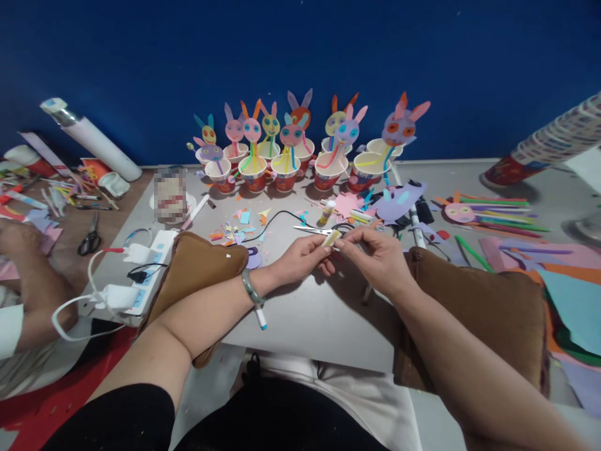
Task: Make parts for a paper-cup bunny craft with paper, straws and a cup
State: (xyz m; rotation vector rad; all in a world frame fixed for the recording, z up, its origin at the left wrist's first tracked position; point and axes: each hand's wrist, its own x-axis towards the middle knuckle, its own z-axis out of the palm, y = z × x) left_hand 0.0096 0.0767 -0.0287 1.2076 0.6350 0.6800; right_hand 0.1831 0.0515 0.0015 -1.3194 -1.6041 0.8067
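Observation:
Over the middle of the table, my left hand (303,258) pinches a small pale yellow strip (332,238), perhaps paper, between thumb and fingers. Meeting it from the other side, my right hand (378,258) has its thumb and forefinger pressed together at the strip's right end. Just beyond my fingers lie scissors (312,230) with silver blades. A glue stick (327,212) with a yellow label stands behind the scissors. Coloured paper scraps (239,228) are scattered to the left, and a white marker with a blue tip (261,317) lies below my left wrist.
Paper cups with rabbit-faced figures (284,169) stand along the blue wall. Brown cushions (474,313) lie under both arms. A power strip (150,269) sits at left, beside another person's arm (42,275). Stacked cups (539,147) lean at right, near coloured sheets (575,307).

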